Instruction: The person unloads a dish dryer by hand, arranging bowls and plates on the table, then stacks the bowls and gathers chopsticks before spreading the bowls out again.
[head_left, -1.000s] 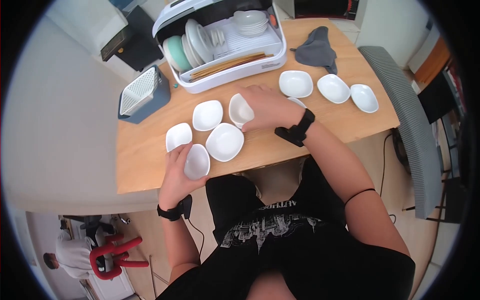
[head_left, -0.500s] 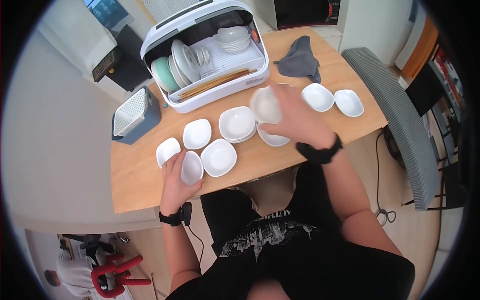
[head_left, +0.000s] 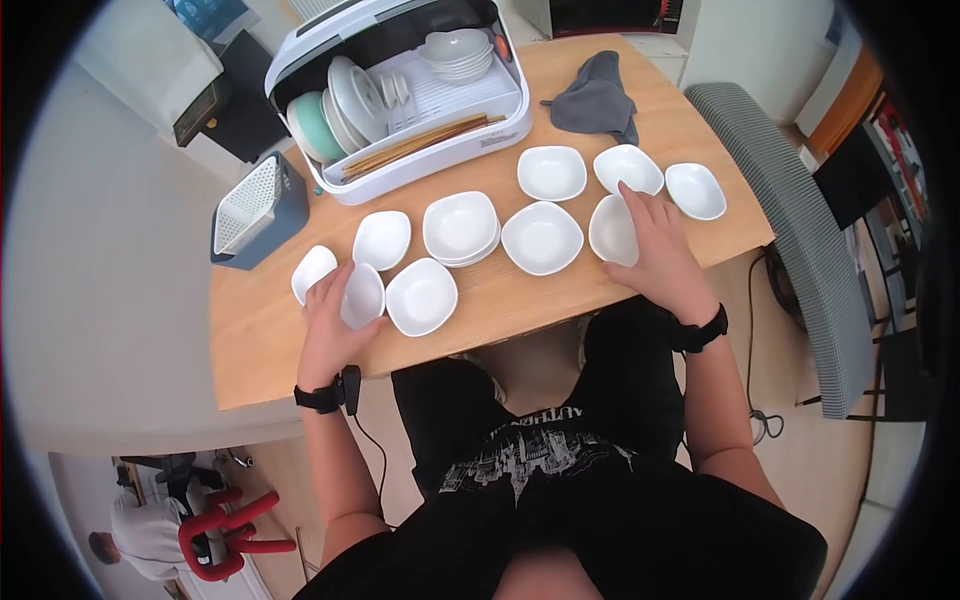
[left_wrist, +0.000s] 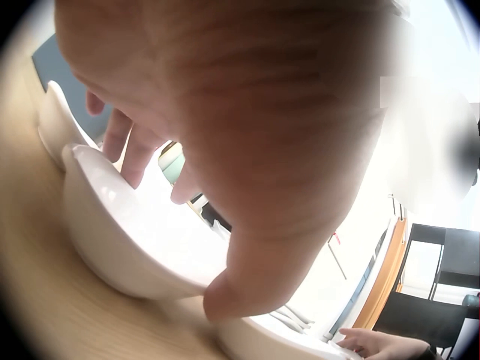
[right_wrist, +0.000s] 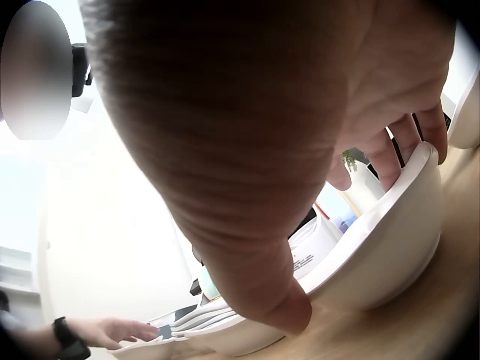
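Observation:
In the head view, my left hand [head_left: 335, 325] grips a small white bowl [head_left: 365, 297] by its rim at the front left of the table. The left wrist view shows the thumb and fingers on opposite sides of that bowl [left_wrist: 112, 225]. My right hand [head_left: 668, 258] holds another white bowl [head_left: 612, 232] at the front right, and hides part of it. In the right wrist view this bowl [right_wrist: 394, 244] sits on the wood, fingertips over its far rim. Between the hands stand a short stack of white bowls [head_left: 460, 228] and single bowls [head_left: 542, 238].
Behind the bowls stands a white dish box [head_left: 440, 160] holding plates, bowls and chopsticks. A blue-grey basket [head_left: 280, 210] is at the left edge, a grey cloth [head_left: 597, 105] at the back right. More white bowls [head_left: 696, 192] line the right side. A padded bench [head_left: 800, 230] borders the table.
My right hand has lifted a bowl off the middle stack and carried it right, to the front of the right-hand group. The left hand keeps its hold on its bowl. The head view has shifted.

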